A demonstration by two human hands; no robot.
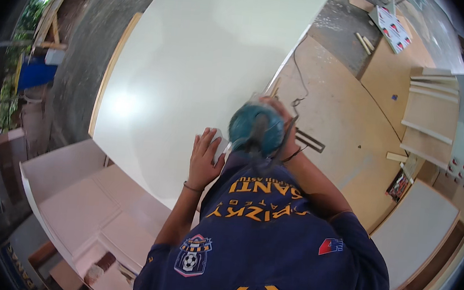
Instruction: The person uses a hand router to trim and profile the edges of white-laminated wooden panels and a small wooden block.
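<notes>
A teal corded power tool (257, 128), round on top with its black cable end pointing up at me, stands at the right edge of the large white panel (197, 42). My right hand (280, 113) is closed round its far right side; the fingers are partly hidden behind the tool body. My left hand (206, 159) lies with fingers stretched out on the panel, just left of the tool. A small pale piece (220, 144) shows beside its fingers; I cannot tell what it is. A dark slotted bar (309, 141) sticks out to the tool's right.
The cord (300, 73) loops over a brown board (324, 98) on the right. Farther right stand stacked panel frames (430, 115) and a tray of small items (399, 187). At lower left is a pinkish panelled piece (89, 204) with a brush (101, 266) on it.
</notes>
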